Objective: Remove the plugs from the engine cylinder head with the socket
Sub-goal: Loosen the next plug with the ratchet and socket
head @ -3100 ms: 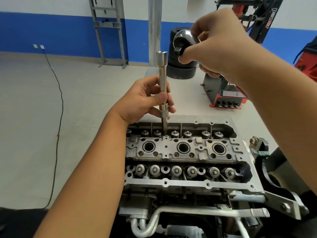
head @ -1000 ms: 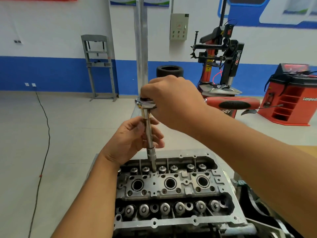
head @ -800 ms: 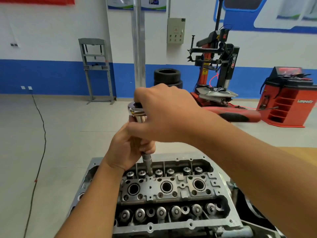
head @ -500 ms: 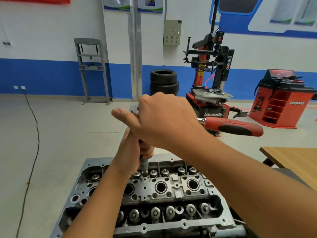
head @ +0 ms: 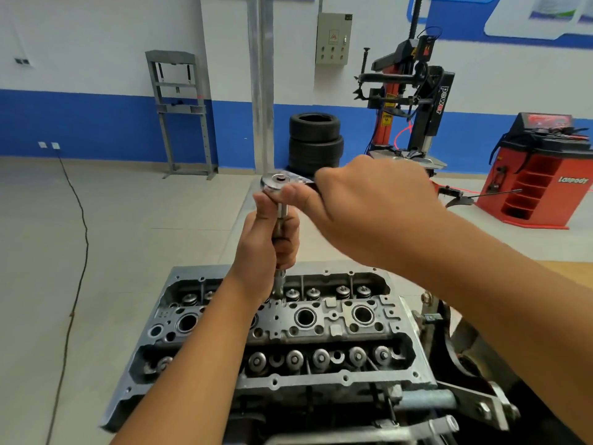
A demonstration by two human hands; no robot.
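Observation:
The grey engine cylinder head (head: 362,385) lies below me, with round plug wells and rows of valve springs. A long steel socket extension (head: 281,216) stands upright in the head near its far edge, left of centre. My left hand (head: 268,248) grips the extension's shaft. On top of the shaft sits the chrome ratchet head (head: 278,182). My right hand (head: 369,210) holds the ratchet close to its head, thumb against it; the handle is hidden behind the hand. The socket's tip and any plug under it are hidden.
A metal engine stand bracket (head: 481,403) juts out at the head's right side. Stacked tyres (head: 316,142), a tyre changer (head: 414,91), a red wheel balancer (head: 542,175) and a grey press frame (head: 179,110) stand far back. A black cable (head: 80,220) runs across the floor at left.
The ratchet has been set on top of the extension. My right hand has swung it round, so its red handle no longer shows. The view has shifted left and down.

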